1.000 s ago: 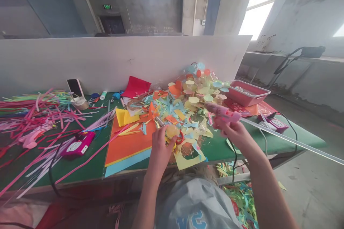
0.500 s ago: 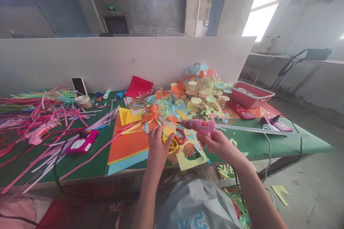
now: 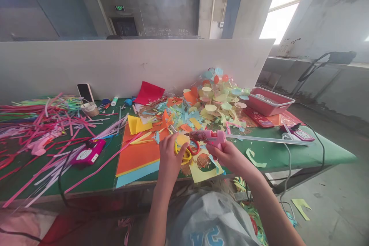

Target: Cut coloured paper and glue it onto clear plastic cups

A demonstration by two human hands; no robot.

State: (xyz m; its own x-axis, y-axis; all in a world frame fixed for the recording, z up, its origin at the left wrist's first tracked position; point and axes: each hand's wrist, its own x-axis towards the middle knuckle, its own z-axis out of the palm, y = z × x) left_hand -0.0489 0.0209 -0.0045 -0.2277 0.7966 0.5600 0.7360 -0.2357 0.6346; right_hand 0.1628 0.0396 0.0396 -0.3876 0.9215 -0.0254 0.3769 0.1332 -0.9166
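Observation:
A small pale yellow round piece (image 3: 181, 139) is pinched between the fingertips of my left hand (image 3: 170, 153). My right hand (image 3: 227, 153) is wrapped round the grip of a pink glue gun (image 3: 211, 137), whose nozzle points left at the round piece. A long clear glue stick (image 3: 265, 139) juts out of the gun's back to the right. Under my hands lie scissors with yellow handles (image 3: 187, 157) and a red-handled pair (image 3: 196, 147). Just in front of me is a cut yellow-green sheet (image 3: 198, 175). Whether the nozzle touches the piece is unclear.
Orange paper (image 3: 135, 161) lies left of my hands. Colourful strips (image 3: 43, 123) and a magenta box (image 3: 89, 153) cover the left side. Behind stands a heap of paper-topped cups (image 3: 219, 100), with a pink basket (image 3: 268, 103) to its right. A black cable (image 3: 321, 144) hangs at the right.
My right hand has moved the glue gun left, bringing its nozzle closer to the round piece. The glue stick shifted left with it. My left hand has hardly moved.

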